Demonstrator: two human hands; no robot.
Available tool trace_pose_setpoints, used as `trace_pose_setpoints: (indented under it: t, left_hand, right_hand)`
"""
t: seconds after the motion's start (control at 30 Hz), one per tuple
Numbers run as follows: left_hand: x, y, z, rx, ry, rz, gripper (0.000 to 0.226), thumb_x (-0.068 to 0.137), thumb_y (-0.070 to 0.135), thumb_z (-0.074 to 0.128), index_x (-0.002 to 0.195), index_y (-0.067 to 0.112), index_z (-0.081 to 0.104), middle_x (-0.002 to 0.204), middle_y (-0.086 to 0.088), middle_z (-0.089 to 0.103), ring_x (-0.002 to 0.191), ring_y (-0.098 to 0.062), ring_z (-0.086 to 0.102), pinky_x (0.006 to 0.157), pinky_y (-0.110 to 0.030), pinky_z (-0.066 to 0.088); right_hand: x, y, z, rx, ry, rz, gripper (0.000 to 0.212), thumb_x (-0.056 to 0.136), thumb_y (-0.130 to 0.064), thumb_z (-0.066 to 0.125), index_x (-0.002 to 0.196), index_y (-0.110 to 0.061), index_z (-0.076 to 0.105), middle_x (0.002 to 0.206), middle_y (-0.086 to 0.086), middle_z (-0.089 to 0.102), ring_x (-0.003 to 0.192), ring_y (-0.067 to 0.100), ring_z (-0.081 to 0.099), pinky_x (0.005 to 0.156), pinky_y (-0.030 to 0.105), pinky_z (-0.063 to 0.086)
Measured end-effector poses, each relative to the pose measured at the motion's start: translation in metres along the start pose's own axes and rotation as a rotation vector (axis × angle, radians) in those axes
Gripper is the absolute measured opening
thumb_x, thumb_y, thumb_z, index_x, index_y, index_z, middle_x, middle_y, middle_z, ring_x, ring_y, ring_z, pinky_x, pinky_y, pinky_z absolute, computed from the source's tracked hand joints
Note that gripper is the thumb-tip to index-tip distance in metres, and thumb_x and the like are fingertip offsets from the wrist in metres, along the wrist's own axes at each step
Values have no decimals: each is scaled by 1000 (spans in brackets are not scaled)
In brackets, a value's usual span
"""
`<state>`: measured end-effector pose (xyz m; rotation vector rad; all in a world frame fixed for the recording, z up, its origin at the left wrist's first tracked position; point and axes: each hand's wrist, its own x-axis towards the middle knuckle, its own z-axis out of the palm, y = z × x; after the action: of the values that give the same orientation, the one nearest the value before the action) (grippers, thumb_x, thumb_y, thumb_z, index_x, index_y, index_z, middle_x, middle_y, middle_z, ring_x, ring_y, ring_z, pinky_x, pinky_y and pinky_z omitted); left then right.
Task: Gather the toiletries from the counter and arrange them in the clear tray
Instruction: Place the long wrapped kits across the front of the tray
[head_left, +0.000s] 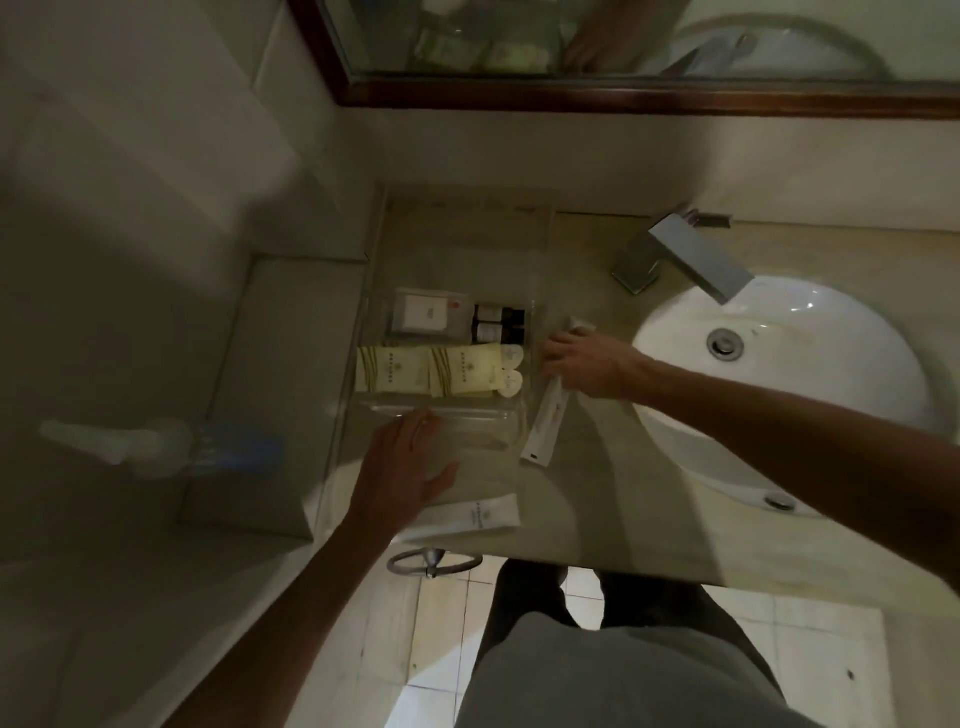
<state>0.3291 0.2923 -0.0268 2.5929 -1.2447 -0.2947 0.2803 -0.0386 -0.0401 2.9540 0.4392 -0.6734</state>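
Left hand (402, 467) lies flat, fingers spread, on the clear tray (363, 332); right hand (587, 364) grips a white packet (545, 423).

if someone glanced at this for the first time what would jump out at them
Most likely the two bare arms reaching over the counter: the right hand grips a long white packet lying beside the clear tray, while the left hand rests flat on the tray's near edge. Next, the pale yellow sachets lined up inside the tray, and the bright white sink at the right with a square chrome tap over it.
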Motion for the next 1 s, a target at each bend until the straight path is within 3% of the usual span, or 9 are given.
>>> trace_pose_setpoints:
  t: [0.13, 0.23, 0.3, 0.43, 0.6, 0.67, 0.8, 0.93, 1.0]
  left_hand:
    - [4, 4, -6, -26, 64, 34, 55, 83, 48, 57, 125, 17, 39, 123, -12, 57, 110, -23, 49, 94, -41, 45]
    - [14, 4, -8, 59, 70, 79, 50, 82, 48, 51, 120, 16, 47, 119, -10, 60, 105, -24, 56, 90, -38, 48]
    - [22, 4, -8, 93, 67, 83, 49, 81, 45, 54, 119, 14, 54, 120, -10, 59, 106, -26, 56, 91, -39, 47]
    - [33, 3, -7, 114, 66, 100, 52, 77, 40, 69, 118, 11, 57, 122, -12, 58, 105, -28, 56, 91, -41, 48]
    - [33, 1, -5, 117, 53, 117, 49, 83, 44, 53, 120, 11, 56, 122, -12, 56, 105, -27, 55, 89, -40, 49]
    - [30, 1, -1, 90, 28, 87, 45, 87, 41, 52, 123, 14, 52, 123, -10, 55, 105, -25, 54, 88, -40, 50]
    - [23, 7, 2, 27, -13, 3, 41, 91, 38, 49, 127, 17, 49, 125, -7, 52, 109, -20, 51, 90, -37, 48]
    - [21, 9, -3, -54, 60, -58, 31, 94, 28, 47, 123, 16, 52, 124, -8, 54, 109, -21, 52, 90, -38, 48]
    - [23, 3, -8, -88, 116, -108, 26, 95, 21, 46, 120, 16, 53, 122, -8, 54, 107, -21, 53, 87, -40, 50]
  right_hand:
    - [-8, 3, -6, 23, -43, 14, 35, 90, -28, 64, 125, -27, 59, 136, 0, 56, 128, 20, 46, 110, 42, 34]
    - [-21, -4, -4, 21, 50, 10, 25, 92, -31, 61, 116, -25, 63, 119, -2, 63, 111, 19, 53, 99, 36, 39]
    - [-32, -15, 8, 12, 153, -12, 24, 86, -27, 70, 108, -21, 67, 110, 1, 67, 101, 20, 58, 90, 36, 47]
    - [-58, -38, 36, 133, 100, -116, 29, 77, -35, 79, 100, -21, 69, 104, 1, 67, 94, 21, 61, 80, 36, 52]
    - [-83, -23, 36, 383, 144, 214, 45, 79, -48, 73, 119, -29, 64, 119, -4, 59, 105, 17, 57, 85, 32, 50]
    - [-87, -18, 36, 377, 93, 221, 40, 80, -47, 72, 116, -30, 66, 118, -4, 58, 106, 18, 56, 85, 34, 49]
    - [-90, -27, 37, 499, 4, 255, 25, 84, -36, 73, 106, -24, 73, 102, -2, 71, 88, 21, 67, 80, 32, 49]
    - [-89, -43, 24, 781, 194, 424, 22, 81, -30, 79, 99, -18, 76, 89, -1, 74, 76, 20, 68, 68, 30, 51]
    - [-76, -52, 9, 863, 266, 480, 20, 83, -29, 77, 99, -18, 76, 86, -5, 70, 72, 14, 65, 63, 22, 47]
